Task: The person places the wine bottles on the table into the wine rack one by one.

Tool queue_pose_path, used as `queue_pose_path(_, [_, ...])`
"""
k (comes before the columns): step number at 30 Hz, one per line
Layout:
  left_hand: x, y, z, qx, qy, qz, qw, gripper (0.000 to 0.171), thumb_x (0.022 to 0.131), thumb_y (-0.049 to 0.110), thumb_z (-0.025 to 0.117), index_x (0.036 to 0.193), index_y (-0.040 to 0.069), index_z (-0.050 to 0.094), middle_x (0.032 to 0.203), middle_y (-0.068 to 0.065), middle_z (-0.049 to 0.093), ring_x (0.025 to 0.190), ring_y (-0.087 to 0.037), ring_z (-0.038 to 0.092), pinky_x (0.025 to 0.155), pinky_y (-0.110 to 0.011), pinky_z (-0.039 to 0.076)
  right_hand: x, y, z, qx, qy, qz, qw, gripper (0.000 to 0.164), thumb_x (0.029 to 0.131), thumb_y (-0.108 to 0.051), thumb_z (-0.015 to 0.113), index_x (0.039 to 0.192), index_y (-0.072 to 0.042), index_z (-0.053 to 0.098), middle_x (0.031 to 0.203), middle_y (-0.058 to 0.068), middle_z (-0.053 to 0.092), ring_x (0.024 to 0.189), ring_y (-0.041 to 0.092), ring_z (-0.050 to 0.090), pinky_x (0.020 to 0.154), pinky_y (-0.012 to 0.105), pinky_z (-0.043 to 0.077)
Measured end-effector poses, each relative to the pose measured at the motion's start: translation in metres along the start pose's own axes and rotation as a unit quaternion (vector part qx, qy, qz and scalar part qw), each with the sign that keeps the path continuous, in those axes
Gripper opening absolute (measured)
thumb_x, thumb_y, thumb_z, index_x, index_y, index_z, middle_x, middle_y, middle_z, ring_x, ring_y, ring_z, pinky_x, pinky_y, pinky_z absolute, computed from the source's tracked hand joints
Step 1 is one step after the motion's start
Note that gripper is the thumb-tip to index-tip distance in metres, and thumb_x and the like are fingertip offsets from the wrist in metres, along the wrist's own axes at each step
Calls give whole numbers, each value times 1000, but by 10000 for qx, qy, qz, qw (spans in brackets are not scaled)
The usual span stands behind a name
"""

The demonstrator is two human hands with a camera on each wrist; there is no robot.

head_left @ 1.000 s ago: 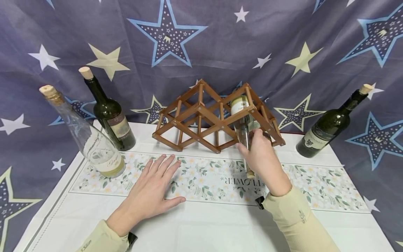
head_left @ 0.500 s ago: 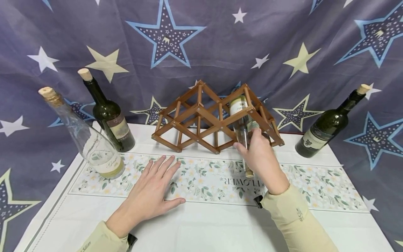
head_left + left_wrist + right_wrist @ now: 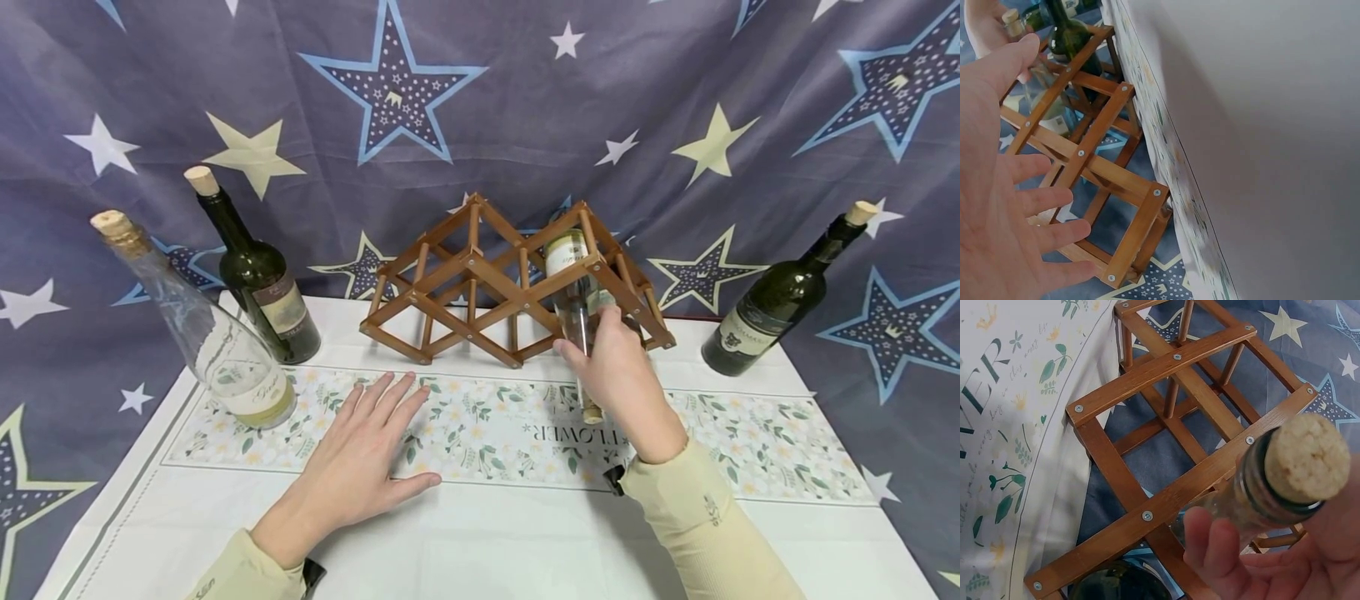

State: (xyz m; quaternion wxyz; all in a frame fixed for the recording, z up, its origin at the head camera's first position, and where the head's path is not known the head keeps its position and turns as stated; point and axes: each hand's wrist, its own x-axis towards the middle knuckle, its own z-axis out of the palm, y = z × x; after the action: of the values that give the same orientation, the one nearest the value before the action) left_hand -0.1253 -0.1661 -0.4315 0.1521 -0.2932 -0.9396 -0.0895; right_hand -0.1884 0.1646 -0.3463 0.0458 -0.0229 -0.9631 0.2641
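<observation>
A clear glass wine bottle (image 3: 578, 310) is held by the right hand (image 3: 628, 375), its fingers curled around the neck. The bottle is tilted inside the right peaked compartment of the wooden wine rack (image 3: 498, 279), its corked neck pointed toward the counter's front edge and its labelled base toward the back edge. The rack is set near the back edge of the counter (image 3: 487, 542), which is covered with a white cloth printed with a floral band (image 3: 480, 417). The left hand (image 3: 360, 454) is held open, palm down, fingers spread; nothing is gripped by it, and whether the cloth is touched cannot be told. Near the left edge, 1 corked clear bottle (image 3: 232, 354) and 1 corked green bottle (image 3: 258, 275) are stood upright; 1 dark green bottle (image 3: 772, 304) is stood near the back right corner.
</observation>
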Motion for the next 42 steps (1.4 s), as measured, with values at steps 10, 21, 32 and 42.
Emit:
queue_pose_path(10, [0,0,0,-14,0,-1,10000,104,76,79,60,156,17,35,160,-9,29,147,-35,20,115,-60,13,-4,0,-2,27,95,-39,9999,85,91,-54,64,145,3,32,103,21,61,87,33,64,70,44,52])
queue_pose_path(21, [0,0,1,-3,-58,-29,10000,105,76,79,60,156,17,35,161,-9,27,148,-35,19,116,-59,12,-14,2,-9,137,164,-186,9996,90,91,-60,61,149,2,31,116,19,59,99,33,61,77,46,50])
queue_pose_path(32, [-1,0,2,-3,55,25,10000,105,76,78,61,157,17,34,159,-10,31,146,-37,24,115,-60,14,-26,3,-17,34,519,-344,9981,95,88,-70,54,148,2,35,123,21,59,108,39,59,88,53,49])
queue_pose_path(42, [0,1,3,-44,108,12,9999,103,77,77,61,156,16,37,159,-10,32,145,-36,26,115,-60,16,-37,10,-18,-4,698,-390,9968,85,92,-59,60,148,0,37,123,18,58,83,28,61,73,46,50])
